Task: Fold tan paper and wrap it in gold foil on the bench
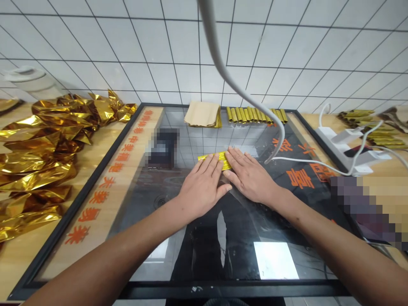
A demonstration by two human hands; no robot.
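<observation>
Both my hands lie flat, fingers stretched out, on a piece of gold foil paper point(223, 159) resting on a glass-topped panel point(127, 204). My left hand point(200, 185) covers the foil's left and near part. My right hand point(250, 174) presses its right side, and the two hands touch at the thumbs. Only the far edge of the foil shows beyond my fingertips.
A row of rolled gold foil tubes point(255, 114) and a stack of tan sheets point(204, 114) lie at the panel's far edge. Crumpled gold foil point(44, 144) is heaped at left. A white power strip point(347, 144) with cables sits at right. A grey cable point(219, 63) hangs overhead.
</observation>
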